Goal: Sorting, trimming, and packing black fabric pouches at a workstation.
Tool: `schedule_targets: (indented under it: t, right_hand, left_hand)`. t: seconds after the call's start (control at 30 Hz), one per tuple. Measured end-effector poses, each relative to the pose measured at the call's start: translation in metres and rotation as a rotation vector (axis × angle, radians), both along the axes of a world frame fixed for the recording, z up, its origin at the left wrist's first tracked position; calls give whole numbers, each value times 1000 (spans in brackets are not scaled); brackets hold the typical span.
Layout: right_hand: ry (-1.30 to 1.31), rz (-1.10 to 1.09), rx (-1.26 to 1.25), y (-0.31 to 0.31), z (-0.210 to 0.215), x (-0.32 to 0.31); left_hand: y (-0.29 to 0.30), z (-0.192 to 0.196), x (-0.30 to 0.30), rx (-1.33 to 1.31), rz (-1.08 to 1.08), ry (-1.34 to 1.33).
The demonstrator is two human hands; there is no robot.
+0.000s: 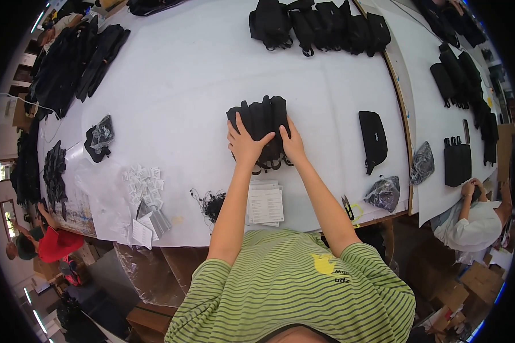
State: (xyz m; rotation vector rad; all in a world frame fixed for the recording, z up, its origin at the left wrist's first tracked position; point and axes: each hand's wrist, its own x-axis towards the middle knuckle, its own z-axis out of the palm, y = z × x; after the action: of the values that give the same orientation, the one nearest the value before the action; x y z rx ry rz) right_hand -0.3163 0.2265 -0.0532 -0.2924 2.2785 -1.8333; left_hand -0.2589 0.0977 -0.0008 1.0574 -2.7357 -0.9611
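Several black zip pouches [258,119] stand packed side by side in a row on the white table in front of me, small loops hanging out at their near ends. My left hand [247,145] clasps the left part of the row, its fingers over the pouches and its thumb stretched toward the middle. Against the right side presses my right hand [292,144], thumb on the near face. Together they squeeze the row from both sides. A stack of printed white cards [265,204] lies between my forearms, just nearer than the pouches.
One black pouch [373,140] lies to the right, above a clear plastic bag [383,193] and scissors [347,207]. Loose white tags [144,186] and tangled black strings [213,204] are at the left. More black pouches [326,27] fill the far side. A co-worker [469,223] sits at right.
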Motion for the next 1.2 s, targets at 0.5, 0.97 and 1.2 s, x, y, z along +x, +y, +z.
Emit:
schedule_targets:
  t: [0.5,0.97,1.2]
  right_hand:
    - [-64,101,157,9,6,6]
    - [-254,108,96,42,18,15]
    - [272,-500,901,158,41,-48]
  left_hand:
    - [19,6,-16,10,52,-91]
    - [17,3,-16,48,61,-82]
    - [13,5,-13,43,70,-95]
